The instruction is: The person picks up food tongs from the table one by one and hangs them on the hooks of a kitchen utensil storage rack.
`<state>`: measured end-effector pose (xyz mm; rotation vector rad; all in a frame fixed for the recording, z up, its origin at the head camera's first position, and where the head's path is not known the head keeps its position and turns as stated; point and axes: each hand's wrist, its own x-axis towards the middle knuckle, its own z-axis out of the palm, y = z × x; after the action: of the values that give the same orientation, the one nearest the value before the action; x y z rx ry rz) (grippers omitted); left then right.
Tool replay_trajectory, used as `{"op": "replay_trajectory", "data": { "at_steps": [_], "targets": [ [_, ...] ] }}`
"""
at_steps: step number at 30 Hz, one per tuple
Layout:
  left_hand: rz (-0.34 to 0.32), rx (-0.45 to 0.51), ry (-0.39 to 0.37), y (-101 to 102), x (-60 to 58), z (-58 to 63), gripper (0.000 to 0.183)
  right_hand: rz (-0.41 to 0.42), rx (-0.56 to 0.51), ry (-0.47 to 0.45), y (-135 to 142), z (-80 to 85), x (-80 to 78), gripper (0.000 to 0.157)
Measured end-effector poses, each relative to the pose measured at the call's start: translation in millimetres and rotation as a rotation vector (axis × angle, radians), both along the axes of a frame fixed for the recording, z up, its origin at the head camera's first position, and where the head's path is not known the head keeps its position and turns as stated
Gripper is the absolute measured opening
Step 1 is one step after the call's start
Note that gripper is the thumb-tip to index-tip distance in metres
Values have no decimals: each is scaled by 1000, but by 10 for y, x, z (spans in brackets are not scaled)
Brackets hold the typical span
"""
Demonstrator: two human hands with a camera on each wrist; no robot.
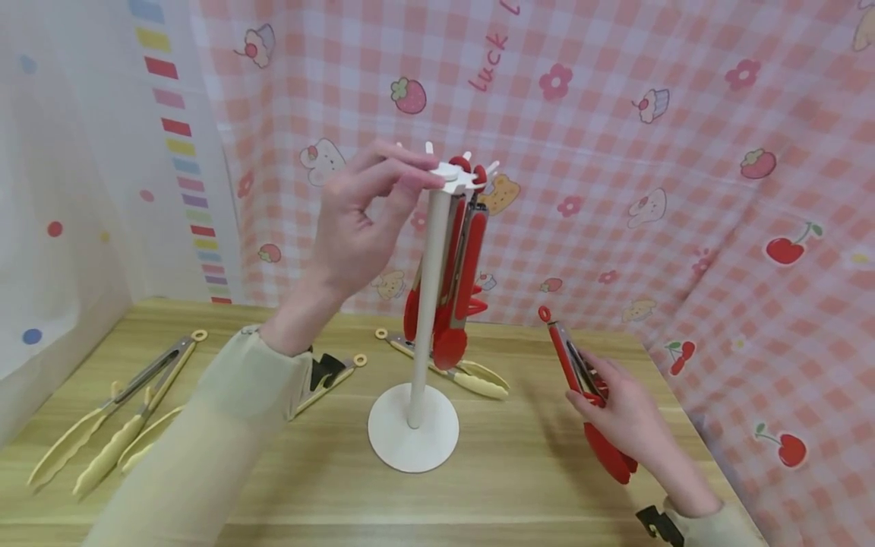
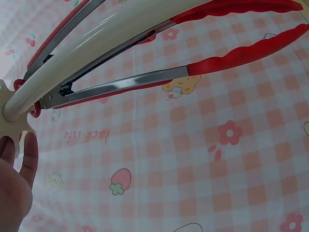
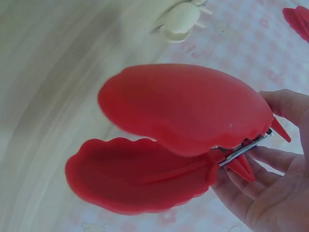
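A white stand (image 1: 428,296) with a round base and a hooked top stands upright on the table. My left hand (image 1: 362,216) pinches the edge of its top plate between fingers and thumb. Red-tipped tongs (image 1: 472,254) hang by their rings from the hooks, to the right of the pole; the left wrist view shows their spread metal arms (image 2: 130,84). To the right, my right hand (image 1: 625,406) grips another pair of red tongs (image 1: 563,353) by the arms, ring end up. Their two scalloped red heads (image 3: 188,106) are parted and point down and away from the palm.
Yellow tongs (image 1: 130,406) lie spread on the wooden table (image 1: 328,486) at the left. More yellow tongs (image 1: 478,380) lie behind the stand, and another pair (image 1: 328,387) is partly behind my left sleeve. A pink checked cloth (image 1: 601,152) hangs behind and on the right.
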<state>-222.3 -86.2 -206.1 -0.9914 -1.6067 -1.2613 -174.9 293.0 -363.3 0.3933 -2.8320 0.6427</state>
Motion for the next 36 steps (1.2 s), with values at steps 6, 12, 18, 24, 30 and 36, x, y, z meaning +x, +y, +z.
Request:
{"op": "replay_trajectory", "data": {
  "at_steps": [6, 12, 18, 24, 30, 36],
  "targets": [
    [19, -19, -1, 8, 14, 6, 19, 23, -56, 54, -148, 14, 28, 66],
    [5, -14, 6, 16, 26, 3, 18, 47, -96, 112, -292, 19, 72, 65],
    [18, -10, 0, 28, 30, -3, 18, 63, -145, 167, -404, 33, 86, 64],
    [44, -12, -16, 41, 31, -19, 18, 76, -196, 199, -473, 50, 91, 65],
    [44, -16, -34, 46, 40, -17, 19, 95, -217, 259, -521, 57, 92, 67],
    [58, -27, -43, 42, 51, -27, 19, 90, -220, 301, -558, 84, 101, 71]
  ]
}}
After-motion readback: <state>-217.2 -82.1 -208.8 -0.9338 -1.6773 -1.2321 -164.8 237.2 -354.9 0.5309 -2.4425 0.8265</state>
